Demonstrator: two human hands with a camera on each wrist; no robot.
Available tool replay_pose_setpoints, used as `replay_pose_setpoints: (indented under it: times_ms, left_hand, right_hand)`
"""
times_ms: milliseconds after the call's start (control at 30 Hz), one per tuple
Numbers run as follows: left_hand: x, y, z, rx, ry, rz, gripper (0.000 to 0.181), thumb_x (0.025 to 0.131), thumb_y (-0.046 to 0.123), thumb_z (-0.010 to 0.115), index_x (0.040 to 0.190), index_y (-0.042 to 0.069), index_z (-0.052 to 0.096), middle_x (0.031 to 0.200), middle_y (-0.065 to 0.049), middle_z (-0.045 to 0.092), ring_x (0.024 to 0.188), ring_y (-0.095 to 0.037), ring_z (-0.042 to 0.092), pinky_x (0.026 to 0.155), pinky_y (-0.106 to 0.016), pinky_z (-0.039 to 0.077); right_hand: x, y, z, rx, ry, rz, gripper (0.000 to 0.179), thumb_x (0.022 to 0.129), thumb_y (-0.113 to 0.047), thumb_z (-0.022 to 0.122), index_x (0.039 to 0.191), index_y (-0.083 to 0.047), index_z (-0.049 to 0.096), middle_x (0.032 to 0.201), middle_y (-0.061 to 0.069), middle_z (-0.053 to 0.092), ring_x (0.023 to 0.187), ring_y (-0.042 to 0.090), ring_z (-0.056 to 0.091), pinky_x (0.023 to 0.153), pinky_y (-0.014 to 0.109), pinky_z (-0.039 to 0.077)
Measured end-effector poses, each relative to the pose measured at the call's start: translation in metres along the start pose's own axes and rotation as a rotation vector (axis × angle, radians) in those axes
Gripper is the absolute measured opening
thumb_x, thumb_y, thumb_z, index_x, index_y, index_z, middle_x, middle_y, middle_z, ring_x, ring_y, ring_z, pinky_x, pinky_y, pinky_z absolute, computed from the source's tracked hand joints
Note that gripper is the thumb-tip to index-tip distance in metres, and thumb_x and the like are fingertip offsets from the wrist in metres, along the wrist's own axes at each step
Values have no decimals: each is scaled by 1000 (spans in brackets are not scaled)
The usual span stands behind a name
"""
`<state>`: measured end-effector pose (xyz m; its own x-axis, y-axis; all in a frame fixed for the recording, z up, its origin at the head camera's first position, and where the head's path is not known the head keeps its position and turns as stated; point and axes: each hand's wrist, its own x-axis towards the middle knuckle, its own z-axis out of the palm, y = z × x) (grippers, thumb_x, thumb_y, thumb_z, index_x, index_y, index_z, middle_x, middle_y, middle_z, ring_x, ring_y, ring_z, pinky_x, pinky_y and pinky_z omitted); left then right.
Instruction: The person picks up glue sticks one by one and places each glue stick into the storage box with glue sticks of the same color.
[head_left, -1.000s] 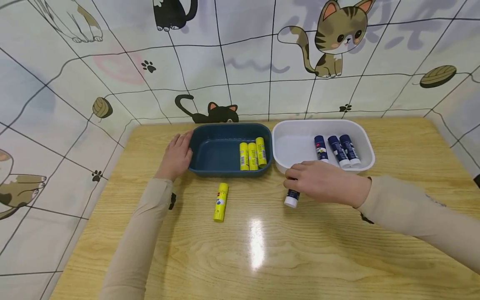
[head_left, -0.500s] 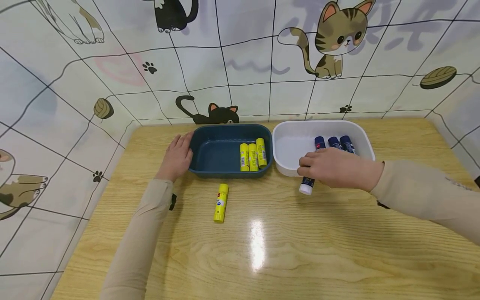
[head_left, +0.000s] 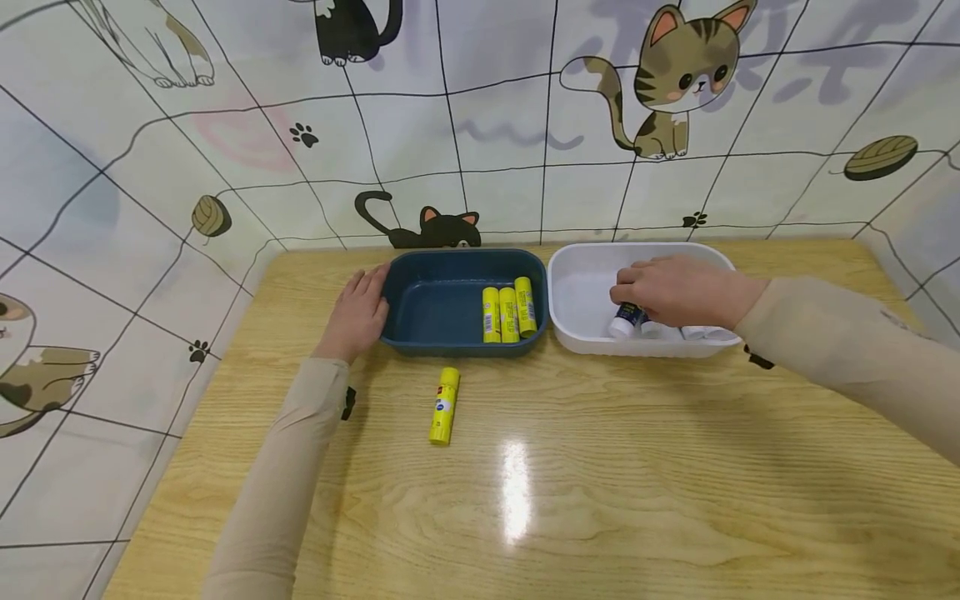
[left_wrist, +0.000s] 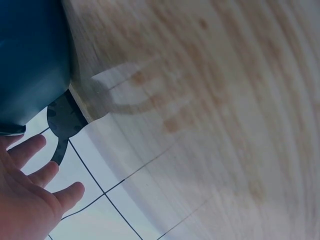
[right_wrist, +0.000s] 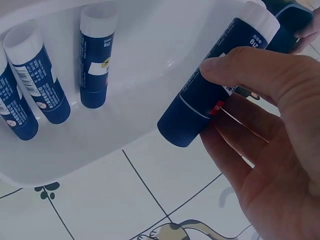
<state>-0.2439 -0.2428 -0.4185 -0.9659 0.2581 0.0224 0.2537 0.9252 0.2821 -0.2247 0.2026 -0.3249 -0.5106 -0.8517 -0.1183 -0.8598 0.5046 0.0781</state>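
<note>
My right hand [head_left: 671,290] pinches a dark blue glue stick [right_wrist: 209,82] with a white end between thumb and fingers, over the white bin [head_left: 581,343]. In the right wrist view, three more blue glue sticks lie in that bin, among them a glue stick [right_wrist: 95,62] nearest the held one. At the left end of the dark teal bin [head_left: 420,348], my left hand [head_left: 354,315] touches the rim with extended fingers. Inside the teal bin, three yellow glue sticks [head_left: 508,315] lie side by side. Another yellow glue stick [head_left: 444,407] lies on the table in front.
Both bins stand next to each other at the back of the wooden table [head_left: 585,492]. Behind them rises a wall [head_left: 495,125] of white tile pattern with cartoon cats. A bright light reflection shows on the tabletop.
My right hand has carried the blue glue stick from in front of the white bin up, back and rightward, over the bin. My left hand has stayed at the teal bin.
</note>
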Motion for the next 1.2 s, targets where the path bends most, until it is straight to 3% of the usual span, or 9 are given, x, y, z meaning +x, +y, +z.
replay_pose_setpoints:
  times_ms: [233, 467, 700, 1200]
  left_hand:
    - [1, 1, -2, 1, 1, -2, 55, 101, 14, 31, 154, 5, 18, 155, -18, 24, 142, -41, 14, 114, -51, 12]
    - [1, 1, -2, 6, -8, -2, 56, 101, 14, 31, 154, 4, 17, 156, -18, 24, 143, -39, 13, 115, -48, 11]
    - [2, 2, -1, 6, -14, -1, 56, 102, 13, 31, 154, 4, 16, 156, -18, 23, 143, -38, 13, 116, -46, 10]
    - [0, 1, -1, -4, 0, -4, 55, 101, 14, 31, 154, 5, 18, 156, -18, 24, 143, -39, 14, 115, -49, 12]
  right_hand:
    - [10, 8, 8, -9, -13, 14, 19, 80, 5, 71, 90, -9, 64, 85, 4, 59, 72, 20, 54, 64, 36, 48]
    - [25, 17, 28, 0, -113, 4, 19, 80, 6, 70, 91, -9, 65, 82, 4, 57, 69, 20, 51, 63, 36, 47]
    - [30, 18, 35, 16, -196, -3, 23, 80, 10, 69, 96, -6, 67, 82, 5, 57, 68, 21, 52, 64, 39, 49]
    - [34, 22, 39, 54, -226, -28, 26, 77, 11, 71, 91, -9, 63, 81, 3, 55, 66, 20, 49, 60, 38, 47]
